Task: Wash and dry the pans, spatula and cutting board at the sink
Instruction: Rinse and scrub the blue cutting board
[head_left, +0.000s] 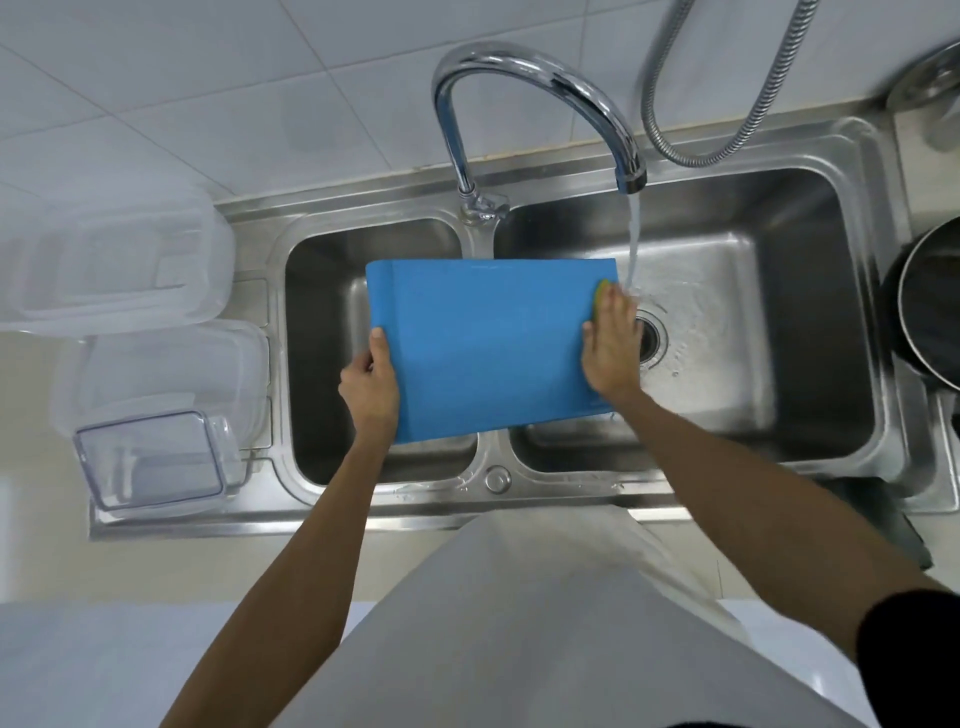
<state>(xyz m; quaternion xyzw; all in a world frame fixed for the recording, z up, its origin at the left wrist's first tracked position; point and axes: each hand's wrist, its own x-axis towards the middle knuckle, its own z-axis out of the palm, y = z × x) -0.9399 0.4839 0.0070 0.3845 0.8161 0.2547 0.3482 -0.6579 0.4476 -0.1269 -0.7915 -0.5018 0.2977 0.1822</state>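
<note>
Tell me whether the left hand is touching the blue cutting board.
Touching. The head view shows the left hand gripping the left edge of the blue cutting board, thumb lying on its top face.

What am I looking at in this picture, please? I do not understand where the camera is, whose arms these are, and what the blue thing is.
There is no machine here. A person wears one wide-angle camera on the head, so you look down along their own two arms at a steel double sink. The left hand grips the left edge of a blue cutting board, which is held over the divider between the two basins. The right hand presses a yellow-green sponge against the board's right edge with fairly flat fingers. The tap is running, and its water falls into the right basin just beside that edge. Left of the sink stand clear plastic containers; a dark pan shows at the right border.
</note>
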